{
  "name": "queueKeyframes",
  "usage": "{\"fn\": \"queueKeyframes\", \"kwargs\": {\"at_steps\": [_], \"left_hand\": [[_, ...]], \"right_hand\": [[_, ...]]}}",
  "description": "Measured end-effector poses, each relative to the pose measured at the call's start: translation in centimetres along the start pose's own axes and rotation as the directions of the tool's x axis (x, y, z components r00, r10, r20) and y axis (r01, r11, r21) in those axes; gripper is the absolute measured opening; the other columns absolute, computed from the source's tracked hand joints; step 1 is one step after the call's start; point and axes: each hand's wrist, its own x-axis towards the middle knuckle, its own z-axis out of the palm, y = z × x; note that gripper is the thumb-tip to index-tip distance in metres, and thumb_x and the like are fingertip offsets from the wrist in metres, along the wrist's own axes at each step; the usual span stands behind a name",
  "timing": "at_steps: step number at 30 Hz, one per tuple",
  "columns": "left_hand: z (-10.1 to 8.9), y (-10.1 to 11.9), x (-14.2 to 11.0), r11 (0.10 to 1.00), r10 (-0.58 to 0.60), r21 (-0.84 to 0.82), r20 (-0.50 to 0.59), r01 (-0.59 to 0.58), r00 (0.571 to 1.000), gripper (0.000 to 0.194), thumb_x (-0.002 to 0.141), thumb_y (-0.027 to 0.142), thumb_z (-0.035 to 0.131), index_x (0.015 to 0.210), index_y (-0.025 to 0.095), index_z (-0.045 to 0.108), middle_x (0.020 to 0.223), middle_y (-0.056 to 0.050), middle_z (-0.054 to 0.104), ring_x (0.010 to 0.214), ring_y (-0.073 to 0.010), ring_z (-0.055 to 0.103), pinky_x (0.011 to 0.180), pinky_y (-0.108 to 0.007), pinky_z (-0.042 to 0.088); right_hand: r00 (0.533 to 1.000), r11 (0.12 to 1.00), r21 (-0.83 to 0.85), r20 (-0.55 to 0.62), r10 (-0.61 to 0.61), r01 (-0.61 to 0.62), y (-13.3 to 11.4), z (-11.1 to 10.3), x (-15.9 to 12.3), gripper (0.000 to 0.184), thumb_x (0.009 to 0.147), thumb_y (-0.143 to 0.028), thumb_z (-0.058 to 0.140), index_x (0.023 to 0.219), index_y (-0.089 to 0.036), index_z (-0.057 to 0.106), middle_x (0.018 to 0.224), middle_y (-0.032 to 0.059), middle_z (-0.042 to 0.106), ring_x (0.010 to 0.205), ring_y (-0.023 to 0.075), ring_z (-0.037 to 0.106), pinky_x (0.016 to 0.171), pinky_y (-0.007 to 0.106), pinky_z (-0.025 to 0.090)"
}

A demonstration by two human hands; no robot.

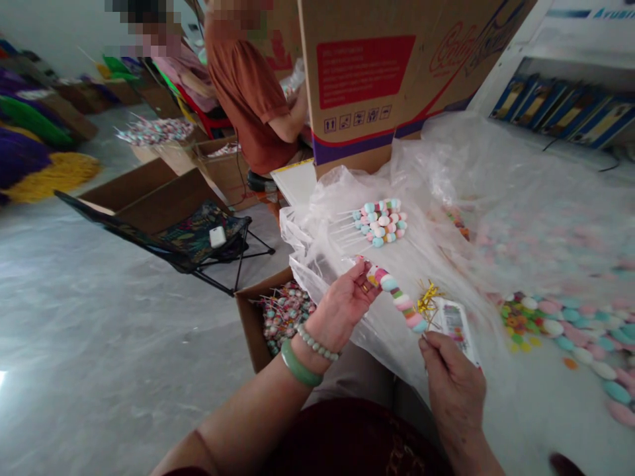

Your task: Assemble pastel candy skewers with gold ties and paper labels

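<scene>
A marshmallow skewer [402, 301], striped in pink, white, blue and green, stretches at a slant between my two hands. My left hand [350, 297] has its fingers closed round the upper end, where small bright colours partly show. With thumb and forefinger, my right hand [455, 377] pinches the lower end, just below the last blue piece. Just behind the skewer lies a bunch of gold twist ties [428, 297], beside a white packet [456, 328] with a coloured picture. Farther back, several finished-looking skewers [381, 223] lie stacked with their white sticks pointing left.
Loose coloured pieces [570, 330] spread over the table at right, partly under plastic sheeting [476, 172]. A big carton [367, 79] stands behind. At lower left are a box of wrapped sweets [288, 317] and a folding chair [198, 231]. Two people sit beyond.
</scene>
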Motion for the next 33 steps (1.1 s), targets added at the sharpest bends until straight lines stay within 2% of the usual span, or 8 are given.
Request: {"fn": "queueKeyframes", "kwargs": {"at_steps": [6,13,18,22,24,26,29,33], "left_hand": [[0.0,-1.3,-0.5,0.980,0.141,0.125,0.104,-0.154,0.984,0.009,0.082,0.021,0.059,0.079,0.012,0.060,0.069,-0.002,0.062,0.057,-0.0110,0.060,0.056,-0.025,0.052],[0.0,-2.6,-1.9,0.933,0.148,0.287,0.241,-0.216,0.959,0.018,0.075,0.028,0.066,0.081,0.012,0.062,0.075,-0.002,0.062,0.061,-0.0120,0.060,0.062,-0.028,0.052],[-0.4,-2.6,-1.8,0.911,0.064,0.372,0.295,-0.176,0.953,0.023,0.075,0.033,0.067,0.083,0.012,0.063,0.077,-0.004,0.064,0.067,-0.0133,0.062,0.069,-0.030,0.051],[-1.0,-2.8,-1.1,0.890,0.017,0.428,0.312,-0.157,0.950,0.025,0.074,0.034,0.068,0.085,0.011,0.064,0.080,-0.007,0.066,0.075,-0.0168,0.065,0.070,-0.029,0.050],[-1.3,-3.1,-1.0,0.904,0.003,0.400,0.339,-0.147,0.941,0.027,0.074,0.034,0.069,0.088,0.011,0.064,0.083,-0.008,0.067,0.078,-0.0178,0.066,0.072,-0.029,0.050],[-1.4,-3.6,-1.1,0.921,-0.015,0.370,0.343,-0.120,0.939,0.027,0.074,0.034,0.068,0.088,0.011,0.065,0.085,-0.008,0.067,0.079,-0.0185,0.066,0.074,-0.030,0.050],[-1.4,-4.3,-1.7,0.927,-0.040,0.365,0.314,-0.082,0.949,0.025,0.076,0.033,0.067,0.084,0.010,0.065,0.083,-0.008,0.067,0.078,-0.0190,0.066,0.077,-0.032,0.050],[-1.3,-4.4,-2.2,0.915,-0.079,0.400,0.297,-0.049,0.952,0.022,0.075,0.031,0.067,0.081,0.010,0.065,0.080,-0.007,0.066,0.076,-0.0189,0.066,0.077,-0.031,0.051]], "right_hand": [[0.981,0.980,-0.080,-0.048,-0.187,0.183,0.4,0.5,-0.2,0.026,0.087,-0.032,0.051,0.084,-0.014,0.069,0.076,0.0071,0.072,0.066,0.0163,0.066,0.065,0.022,0.047],[0.954,0.961,0.107,0.189,0.232,-0.255,0.4,0.4,-0.1,0.028,0.087,-0.042,0.046,0.084,-0.020,0.064,0.053,-0.0024,0.056,0.050,0.0139,0.055,0.051,0.022,0.042],[0.934,0.959,0.002,0.228,0.276,-0.284,0.8,0.4,0.1,0.026,0.083,-0.041,0.049,0.088,-0.022,0.065,0.059,0.0003,0.061,0.056,0.0166,0.057,0.058,0.027,0.040],[0.876,0.903,0.180,0.374,0.303,-0.389,0.3,0.5,0.2,0.020,0.080,-0.039,0.054,0.076,-0.022,0.063,0.053,-0.0017,0.056,0.051,0.0128,0.050,0.051,0.023,0.036],[0.779,0.725,0.366,0.505,0.372,-0.583,-0.2,0.7,0.3,0.020,0.079,-0.039,0.056,0.071,-0.021,0.059,0.048,-0.0039,0.052,0.042,0.0086,0.040,0.041,0.020,0.028],[0.635,0.384,0.512,0.681,0.365,-0.769,-0.5,1.1,0.5,0.020,0.076,-0.038,0.061,0.071,-0.020,0.055,0.043,-0.0073,0.046,0.034,0.0049,0.027,0.034,0.018,0.017],[0.446,-0.139,0.463,0.885,0.133,-0.876,-0.2,1.9,0.6,0.021,0.071,-0.032,0.070,0.075,-0.018,0.056,0.042,-0.0119,0.039,0.031,0.0010,0.013,0.031,0.015,0.009],[0.370,-0.409,0.310,0.926,-0.073,-0.858,0.6,2.4,0.6,0.020,0.071,-0.028,0.073,0.078,-0.015,0.058,0.042,-0.0137,0.035,0.031,-0.0008,0.007,0.029,0.012,0.008]]}}
